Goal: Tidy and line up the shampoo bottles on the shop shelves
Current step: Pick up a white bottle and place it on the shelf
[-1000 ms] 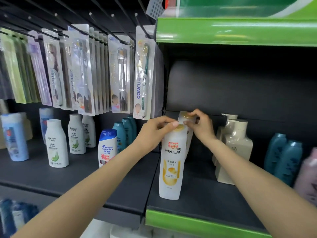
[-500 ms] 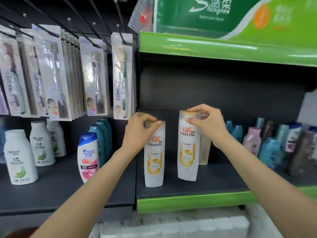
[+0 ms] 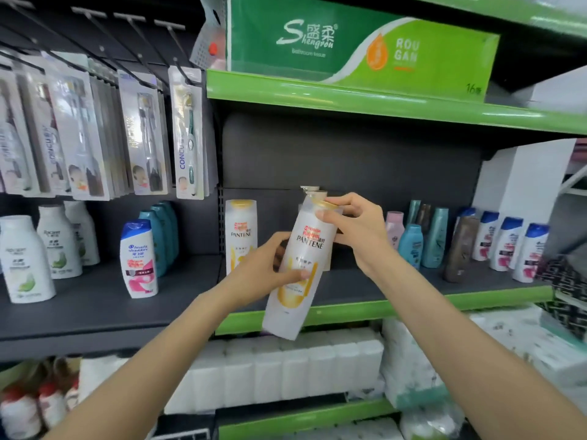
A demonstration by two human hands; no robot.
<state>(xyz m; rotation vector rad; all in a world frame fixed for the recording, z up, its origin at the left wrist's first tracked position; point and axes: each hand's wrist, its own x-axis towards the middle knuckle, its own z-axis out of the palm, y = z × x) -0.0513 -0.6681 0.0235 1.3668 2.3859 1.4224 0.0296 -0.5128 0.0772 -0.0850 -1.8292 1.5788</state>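
Both hands hold one tall white Pantene shampoo bottle (image 3: pixel 297 271) off the shelf, in front of the green shelf edge (image 3: pixel 397 304), tilted with its gold cap toward the upper right. The left hand (image 3: pixel 263 271) wraps the smooth, glossy plastic body at mid-height, its grip closed with the thumb across the yellow label. The right hand (image 3: pixel 355 230) pinches the neck just below the cap, its grip closed too. A second Pantene bottle (image 3: pixel 240 233), the same flat-sided, rounded-shoulder shape, stands upright on the dark matte shelf (image 3: pixel 365 281) just behind and left of the held one. To the right stand small teal, pink and brown bottles and white Head & Shoulders bottles (image 3: pixel 505 246) with blue caps. Blister-packed toothbrushes (image 3: pixel 187 134) hang on hooks at upper left.
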